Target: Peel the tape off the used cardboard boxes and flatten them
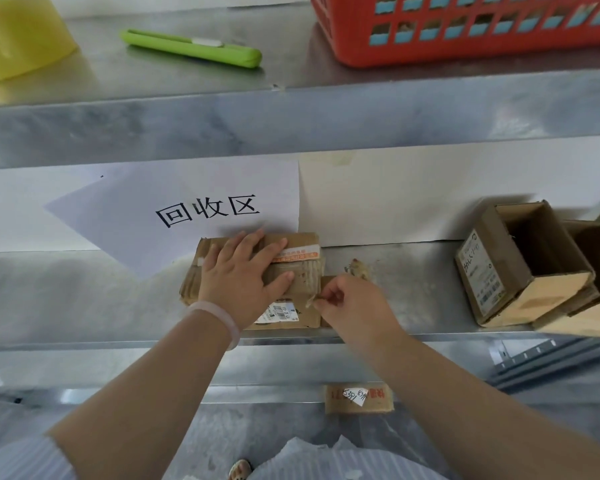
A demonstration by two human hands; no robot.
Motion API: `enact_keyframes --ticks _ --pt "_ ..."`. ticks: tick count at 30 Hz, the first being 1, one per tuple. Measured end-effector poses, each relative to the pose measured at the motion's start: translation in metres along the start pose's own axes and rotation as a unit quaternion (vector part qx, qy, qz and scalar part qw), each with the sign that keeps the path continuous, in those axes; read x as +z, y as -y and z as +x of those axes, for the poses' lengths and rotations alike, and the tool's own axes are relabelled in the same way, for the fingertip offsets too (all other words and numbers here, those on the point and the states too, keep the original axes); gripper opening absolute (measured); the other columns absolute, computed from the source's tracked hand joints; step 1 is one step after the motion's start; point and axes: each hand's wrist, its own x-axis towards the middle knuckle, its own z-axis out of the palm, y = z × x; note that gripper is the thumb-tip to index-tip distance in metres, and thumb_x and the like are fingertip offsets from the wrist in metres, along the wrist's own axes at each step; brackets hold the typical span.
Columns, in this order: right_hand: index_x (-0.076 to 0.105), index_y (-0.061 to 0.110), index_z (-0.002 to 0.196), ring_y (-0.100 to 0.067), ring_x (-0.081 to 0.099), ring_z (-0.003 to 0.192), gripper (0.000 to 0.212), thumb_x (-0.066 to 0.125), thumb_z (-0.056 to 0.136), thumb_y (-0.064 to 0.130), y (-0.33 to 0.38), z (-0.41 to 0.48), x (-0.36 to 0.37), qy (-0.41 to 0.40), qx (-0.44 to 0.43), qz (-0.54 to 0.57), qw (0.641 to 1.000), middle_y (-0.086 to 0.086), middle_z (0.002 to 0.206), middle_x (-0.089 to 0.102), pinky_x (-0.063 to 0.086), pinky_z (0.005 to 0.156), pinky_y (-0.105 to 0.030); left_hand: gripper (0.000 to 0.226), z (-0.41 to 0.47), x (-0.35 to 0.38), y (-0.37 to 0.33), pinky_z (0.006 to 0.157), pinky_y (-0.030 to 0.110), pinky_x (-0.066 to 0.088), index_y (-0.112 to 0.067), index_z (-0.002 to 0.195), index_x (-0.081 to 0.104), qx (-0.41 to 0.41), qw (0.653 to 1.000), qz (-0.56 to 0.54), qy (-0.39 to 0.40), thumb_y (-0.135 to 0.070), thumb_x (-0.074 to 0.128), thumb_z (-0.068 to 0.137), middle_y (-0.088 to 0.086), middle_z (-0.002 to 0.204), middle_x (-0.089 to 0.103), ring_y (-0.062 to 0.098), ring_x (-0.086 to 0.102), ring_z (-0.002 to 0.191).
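Here, at frame centre, the flattened cardboard box point(257, 282) is pinned to the shelf point(84, 299) by the flat, spread left hand point(238, 271) so that a tape end point(311, 300) can be pinched and peeled by the right hand point(352, 303).

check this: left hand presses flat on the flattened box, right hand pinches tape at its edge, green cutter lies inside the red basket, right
Not quite. In the head view the green cutter lies on the upper shelf, left of the red basket, not inside. The rest holds: left hand pressing flat on the flattened box, right hand pinching tape at its edge.
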Motion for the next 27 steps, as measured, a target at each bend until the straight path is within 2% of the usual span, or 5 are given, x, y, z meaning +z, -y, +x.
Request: enact_keyframes --ticks 5,9,18,22,27 --pt "0.058 0.026 0.083 -0.005 0.056 0.065 0.012 0.061 0.094 0.028 -0.003 0.002 -0.003 0.034 0.006 -0.005 0.999 0.006 0.079 0.063 0.041 0.053 -0.012 0.073 0.000 -0.001 0.000 0.118 0.048 0.012 -0.051 0.144 0.025 0.004 1.000 -0.001 0.002 -0.077 0.009 0.077 -0.008 0.157 0.022 0.019 0.016 0.145" --pt "0.061 0.011 0.087 -0.018 0.067 0.077 0.010 0.061 0.095 0.016 0.000 0.003 -0.001 0.094 0.108 0.198 0.970 -0.009 0.086 0.067 0.061 0.072 -0.033 0.074 0.000 -0.002 0.000 0.118 0.048 0.011 -0.051 0.144 0.023 0.003 1.000 0.001 0.011 -0.077 0.007 0.076 -0.009 0.158 0.019 0.019 0.013 0.145" --pt "0.061 0.004 0.082 -0.015 0.058 0.054 0.015 0.057 0.096 0.007 0.017 0.002 -0.031 0.138 0.161 0.464 0.860 -0.007 0.065 0.057 0.059 0.058 -0.036 0.075 0.000 -0.002 0.001 0.117 0.048 0.012 -0.051 0.143 0.026 0.009 1.000 -0.004 0.007 -0.077 0.007 0.075 -0.009 0.157 0.021 0.019 0.014 0.145" --pt "0.066 0.008 0.088 -0.013 0.064 0.064 0.009 0.070 0.088 0.016 0.020 0.016 -0.048 0.008 0.097 0.232 0.968 -0.004 0.075 0.067 0.061 0.064 -0.029 0.076 0.000 -0.002 0.001 0.117 0.049 0.012 -0.051 0.144 0.023 0.011 1.000 0.002 0.012 -0.077 0.004 0.075 -0.009 0.157 0.020 0.019 0.013 0.145" --pt "0.062 0.027 0.087 -0.003 0.061 0.075 0.010 0.072 0.084 0.028 0.014 0.021 -0.039 -0.115 -0.001 0.041 0.992 0.010 0.085 0.066 0.040 0.054 -0.011 0.074 0.001 -0.001 0.002 0.117 0.049 0.014 -0.050 0.143 0.026 0.014 1.000 0.002 0.003 -0.076 0.006 0.077 -0.008 0.156 0.024 0.019 0.016 0.144"
